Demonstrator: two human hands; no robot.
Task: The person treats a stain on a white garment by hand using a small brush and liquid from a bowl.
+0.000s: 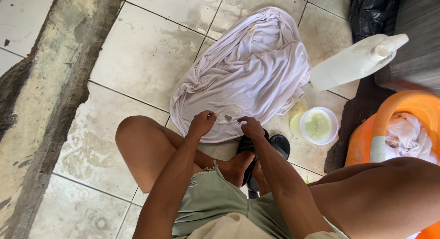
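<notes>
On the wet tiled floor point(137, 55), a white garment point(250, 69) lies spread ahead of the squatting person. Far right stands an orange basin point(403, 106), then a plastic jug point(353, 62) and a small bowl point(317, 125). Left hand point(201, 123) and right hand point(251, 126) each pinch the garment's near edge.

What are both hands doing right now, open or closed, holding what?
Left hand: closed, pinching the near edge of the white cloth.
Right hand: closed, pinching the same edge beside it.
</notes>
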